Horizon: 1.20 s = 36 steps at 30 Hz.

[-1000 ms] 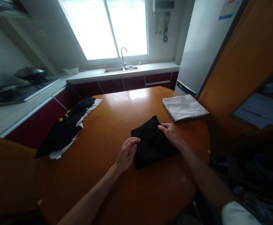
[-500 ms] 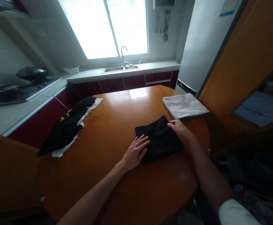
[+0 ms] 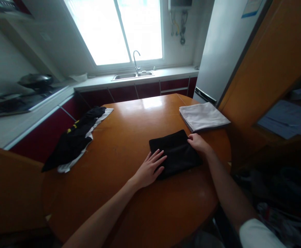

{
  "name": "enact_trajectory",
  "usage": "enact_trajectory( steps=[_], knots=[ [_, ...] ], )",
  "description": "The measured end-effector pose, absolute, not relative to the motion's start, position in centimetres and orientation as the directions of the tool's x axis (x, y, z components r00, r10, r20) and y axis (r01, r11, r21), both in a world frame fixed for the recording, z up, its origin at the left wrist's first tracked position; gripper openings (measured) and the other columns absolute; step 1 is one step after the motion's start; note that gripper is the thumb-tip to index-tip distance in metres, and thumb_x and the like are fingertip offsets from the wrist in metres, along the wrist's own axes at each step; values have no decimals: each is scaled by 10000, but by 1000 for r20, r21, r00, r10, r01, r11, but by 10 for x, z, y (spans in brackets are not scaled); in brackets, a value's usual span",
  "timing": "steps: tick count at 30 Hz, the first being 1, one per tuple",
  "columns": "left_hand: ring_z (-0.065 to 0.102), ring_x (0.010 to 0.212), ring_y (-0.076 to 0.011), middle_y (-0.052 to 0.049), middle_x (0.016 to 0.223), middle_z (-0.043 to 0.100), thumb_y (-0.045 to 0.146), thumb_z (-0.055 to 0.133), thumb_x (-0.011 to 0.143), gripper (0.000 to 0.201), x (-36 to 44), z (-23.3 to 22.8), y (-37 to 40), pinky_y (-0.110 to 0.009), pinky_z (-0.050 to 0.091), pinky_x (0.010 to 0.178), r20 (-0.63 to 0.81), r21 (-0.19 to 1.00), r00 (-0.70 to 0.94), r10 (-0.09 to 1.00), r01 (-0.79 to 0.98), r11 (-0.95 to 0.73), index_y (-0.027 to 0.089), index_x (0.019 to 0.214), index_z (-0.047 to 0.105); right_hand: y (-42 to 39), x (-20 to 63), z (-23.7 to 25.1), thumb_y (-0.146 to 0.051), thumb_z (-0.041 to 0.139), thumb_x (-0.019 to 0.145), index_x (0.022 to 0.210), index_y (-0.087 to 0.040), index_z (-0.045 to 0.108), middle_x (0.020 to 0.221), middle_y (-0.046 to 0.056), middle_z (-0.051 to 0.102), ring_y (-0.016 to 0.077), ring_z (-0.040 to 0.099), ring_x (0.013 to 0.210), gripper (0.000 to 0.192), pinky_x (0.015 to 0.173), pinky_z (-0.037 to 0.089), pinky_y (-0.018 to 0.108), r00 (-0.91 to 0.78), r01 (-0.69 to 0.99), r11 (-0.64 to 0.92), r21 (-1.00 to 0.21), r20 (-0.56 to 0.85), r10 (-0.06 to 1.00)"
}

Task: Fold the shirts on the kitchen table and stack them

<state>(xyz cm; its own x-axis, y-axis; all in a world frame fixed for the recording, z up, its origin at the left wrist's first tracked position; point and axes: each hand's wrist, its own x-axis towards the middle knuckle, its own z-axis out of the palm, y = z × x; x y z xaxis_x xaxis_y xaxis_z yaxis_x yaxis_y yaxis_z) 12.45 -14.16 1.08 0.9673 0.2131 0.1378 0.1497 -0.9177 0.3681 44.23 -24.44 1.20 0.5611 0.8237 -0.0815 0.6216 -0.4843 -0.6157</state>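
Observation:
A black garment (image 3: pixel 176 150), folded into a flat, roughly square bundle, lies on the wooden table (image 3: pixel 124 137) in front of me. My left hand (image 3: pixel 150 168) rests on its left part with fingers spread. At the upper right edge my right hand (image 3: pixel 198 142) pinches the cloth, fingers curled against the thumb. The exact kind of garment cannot be made out. Just beyond my right hand sits a folded stack of white cloth (image 3: pixel 204 115) with a darker layer beneath it.
Dark clothing (image 3: pixel 73 137) with yellow marks and white cloth under it lies along the table's left edge. Behind the table are a counter with a sink (image 3: pixel 133 75) and a stove with a wok (image 3: pixel 35 81). A fridge (image 3: pixel 217 51) stands at the right.
My right hand has shifted slightly right, drawing the garment's upper right corner outward so the top edge lies straighter. My left hand has moved a touch right on the cloth.

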Motion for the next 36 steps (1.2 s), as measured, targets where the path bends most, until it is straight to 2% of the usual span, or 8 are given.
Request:
enact_trajectory(
  steps=[5,10,16,19,23,29,32,36],
  knots=[
    [244,1523,-219,-58,1591,404,372,322,1075,464,127,8,-137,-510,222,1249,251,459,900,355,212,-863,245,1504,445,-243,431,16,-233,550,898,1154,-128,694,1115,161,717,271,658,1023,312,902,471,343,671,641,-547,-539,47,740],
    [277,1512,-219,-65,1566,444,377,323,1071,455,128,-1,-128,-497,248,1246,288,494,838,464,285,-821,225,1465,493,-231,397,23,-263,386,984,1375,-129,574,1401,144,582,247,495,1316,455,1121,368,364,482,850,-307,-427,396,782],
    [244,1524,-222,-60,1587,410,408,349,1060,457,128,-5,-127,-480,241,1250,243,453,858,453,312,-835,224,1443,519,-218,385,7,-404,310,1033,1551,-133,361,1655,103,250,270,179,1530,586,1225,164,522,462,856,-401,-326,135,877],
    [247,1523,-223,-80,1591,401,404,365,1053,482,129,-6,-127,-474,232,1253,215,444,860,464,337,-830,206,1480,471,-216,391,-2,-449,283,1039,1587,-123,266,1673,107,172,266,142,1541,638,1225,165,523,504,818,-469,-333,24,863],
    [213,1532,-237,-109,1618,342,431,374,1049,542,127,1,-131,-493,218,1249,173,444,870,461,349,-825,201,1540,378,-215,394,-7,-471,259,1043,1596,-135,243,1677,108,154,250,137,1544,647,1229,165,502,511,812,-476,-338,19,859],
    [57,1551,-300,-119,1665,197,535,578,946,805,119,16,-156,-575,155,1239,142,362,962,232,168,-917,218,1599,230,-214,395,-10,-475,266,1039,1598,-149,246,1676,108,160,251,139,1543,647,1228,167,499,512,810,-473,-347,22,859],
    [94,1550,-293,-94,1655,243,375,591,941,771,118,21,-164,-598,146,1234,125,315,984,130,85,-945,247,1602,214,-214,396,-12,-473,273,1039,1598,-154,245,1677,106,155,252,138,1543,645,1229,158,497,513,806,-473,-355,23,858],
    [99,1553,-256,-44,1650,273,109,473,886,764,119,24,-169,-575,127,1248,144,227,983,112,77,-971,248,1597,228,-212,398,-15,-482,287,1039,1598,-166,248,1677,104,160,250,140,1543,643,1231,147,489,512,804,-468,-367,28,858]
  ],
)
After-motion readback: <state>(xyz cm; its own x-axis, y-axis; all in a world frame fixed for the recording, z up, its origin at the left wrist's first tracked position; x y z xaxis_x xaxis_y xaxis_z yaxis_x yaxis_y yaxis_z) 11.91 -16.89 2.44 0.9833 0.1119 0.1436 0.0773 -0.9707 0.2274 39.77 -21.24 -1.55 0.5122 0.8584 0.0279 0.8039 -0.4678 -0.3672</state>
